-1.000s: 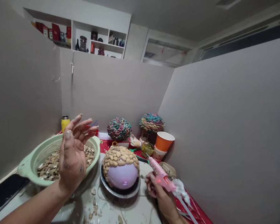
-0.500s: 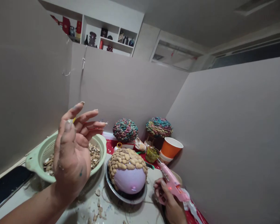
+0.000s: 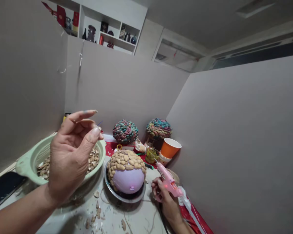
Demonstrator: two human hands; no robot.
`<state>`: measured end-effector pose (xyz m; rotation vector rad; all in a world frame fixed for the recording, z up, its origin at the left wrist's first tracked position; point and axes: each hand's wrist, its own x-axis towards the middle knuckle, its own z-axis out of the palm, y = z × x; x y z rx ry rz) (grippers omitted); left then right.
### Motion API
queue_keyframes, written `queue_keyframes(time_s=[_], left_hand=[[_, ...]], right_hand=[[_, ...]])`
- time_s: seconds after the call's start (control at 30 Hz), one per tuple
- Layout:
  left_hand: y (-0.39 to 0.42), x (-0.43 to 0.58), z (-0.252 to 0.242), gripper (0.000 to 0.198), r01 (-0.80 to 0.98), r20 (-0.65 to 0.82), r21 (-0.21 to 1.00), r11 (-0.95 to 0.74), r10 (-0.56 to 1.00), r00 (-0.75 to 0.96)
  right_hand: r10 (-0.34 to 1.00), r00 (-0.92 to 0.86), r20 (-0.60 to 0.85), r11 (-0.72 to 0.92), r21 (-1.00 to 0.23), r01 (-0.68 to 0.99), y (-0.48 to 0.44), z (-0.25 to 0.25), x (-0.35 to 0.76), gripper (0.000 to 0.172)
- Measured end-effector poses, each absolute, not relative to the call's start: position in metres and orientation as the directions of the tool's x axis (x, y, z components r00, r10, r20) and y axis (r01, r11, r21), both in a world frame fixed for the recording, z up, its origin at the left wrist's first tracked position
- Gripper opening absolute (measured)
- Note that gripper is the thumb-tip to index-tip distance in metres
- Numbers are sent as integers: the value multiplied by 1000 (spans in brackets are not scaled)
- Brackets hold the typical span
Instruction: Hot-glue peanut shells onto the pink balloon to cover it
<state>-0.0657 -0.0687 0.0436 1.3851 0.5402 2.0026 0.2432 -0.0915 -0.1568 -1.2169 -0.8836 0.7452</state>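
My left hand (image 3: 69, 152) is raised in front of the green colander (image 3: 20, 165) of peanut shells. Its thumb presses toward the curled fingers while the index finger points out; anything between them is too small to make out. Glue-like bits cling to the fingertips. My right hand (image 3: 167, 198) grips a pink hot glue gun (image 3: 169, 182), nozzle pointing up and left, a red light glowing on it. Between the hands, a lilac balloon (image 3: 128, 180) rests in a metal bowl (image 3: 134, 200). Peanut shells (image 3: 125, 159) cover its top and far side; the knotted near side is bare.
Two colourful shell-covered balls (image 3: 125, 131) sit at the back. Beside them are orange paper cups (image 3: 170, 148) and a yellowish-green cup (image 3: 151, 155). Loose shells (image 3: 97, 211) litter the table. A dark phone-like slab (image 3: 6, 188) lies left. Grey panels (image 3: 234, 136) enclose the table.
My left hand has turned, and its spread fingers have drawn together with the thumb against them. The right hand still holds the glue gun. The whole view has shifted slightly.
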Motion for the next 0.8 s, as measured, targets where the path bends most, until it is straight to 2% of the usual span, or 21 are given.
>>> queue_keyframes(time_s=[0.13,0.27,0.4,0.6,0.8], left_hand=[[-62,-69,41,22,-83,634,767,-636,772,-47],[-42,-84,36,22,111,546,819,-564,823,153],[-18,-108,29,27,393,342,786,-477,865,367],[1,-136,24,25,583,188,692,-426,886,424],[26,-146,4,25,695,93,583,-421,884,458]], right_hand=[[865,481,143,191,-980,-52,-91,-154,241,47],[872,476,116,185,-978,-101,-94,-150,240,46],[891,452,45,146,-971,-191,-98,-148,241,50],[895,431,-112,32,-949,-315,-96,-153,244,53],[875,440,-199,-70,-954,-293,-91,-181,261,51]])
